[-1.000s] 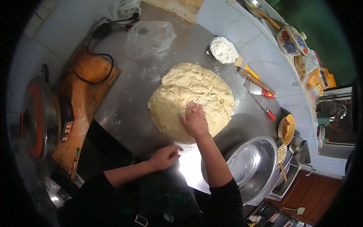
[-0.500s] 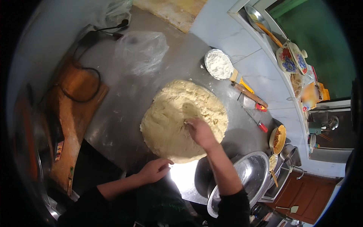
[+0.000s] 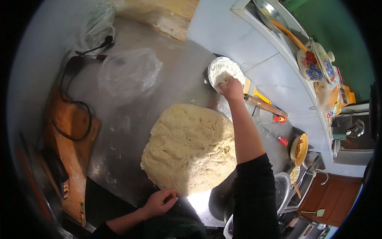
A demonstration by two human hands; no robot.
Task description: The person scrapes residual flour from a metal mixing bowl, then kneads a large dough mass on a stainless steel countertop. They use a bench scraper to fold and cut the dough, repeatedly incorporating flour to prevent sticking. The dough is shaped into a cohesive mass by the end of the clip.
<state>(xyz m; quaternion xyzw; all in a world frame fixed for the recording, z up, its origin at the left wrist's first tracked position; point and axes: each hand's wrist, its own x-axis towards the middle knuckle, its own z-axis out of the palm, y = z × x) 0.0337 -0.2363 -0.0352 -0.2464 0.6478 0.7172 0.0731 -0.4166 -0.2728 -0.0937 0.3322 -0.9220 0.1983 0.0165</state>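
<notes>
Grip of the right hand is curled downward at white flour in a round bowl, its fingertips partly hidden, so I cannot tell whether they pinch any. Left hand has loosely bent fingers with the thumb a little apart, just beside the near edge of the big pale dough, which lies on the metal surface between both hands.

The head-worn fisheye camera looks down at close range, facing the dough on the metal worktop.
</notes>
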